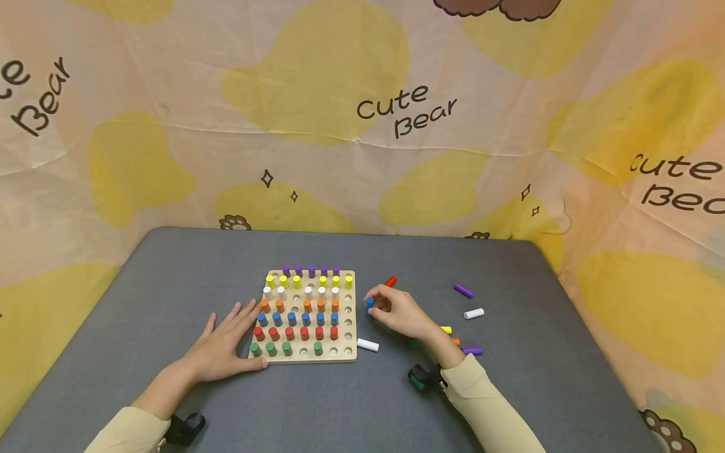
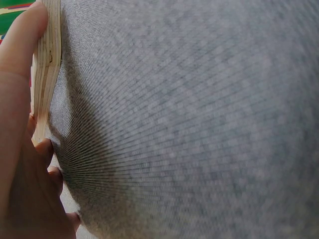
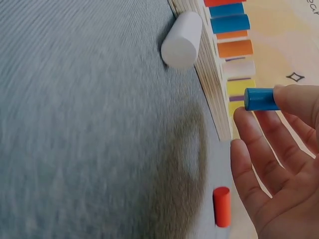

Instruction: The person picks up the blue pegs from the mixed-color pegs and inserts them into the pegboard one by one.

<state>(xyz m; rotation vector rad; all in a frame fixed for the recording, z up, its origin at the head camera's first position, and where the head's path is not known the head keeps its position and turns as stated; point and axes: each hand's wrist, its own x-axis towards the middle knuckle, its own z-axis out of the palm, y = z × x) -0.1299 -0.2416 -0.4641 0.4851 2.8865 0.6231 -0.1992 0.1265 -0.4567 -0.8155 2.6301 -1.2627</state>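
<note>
A wooden pegboard (image 1: pixel 353 327) stands on the table with rows of coloured pegs: purple, yellow, white, orange, blue, red and green. Several holes show on its right side and in the front row. Along its left edge my left hand (image 1: pixel 218 352) lies with fingers extended, the thumb at the front left corner. In the left wrist view the thumb (image 2: pixel 22 45) touches the board's side. Just right of the board, my right hand (image 1: pixel 403 313) pinches a blue peg (image 3: pixel 260 99) between thumb and fingers, held above the table.
A white peg (image 1: pixel 368 345) lies against the board's right side, and a red peg (image 1: pixel 391 281) lies behind my right hand. Further right are loose purple (image 1: pixel 464 290), white (image 1: pixel 473 313), yellow (image 1: pixel 446 329) and orange pegs, some partly behind my right wrist. A patterned cloth hangs around the table.
</note>
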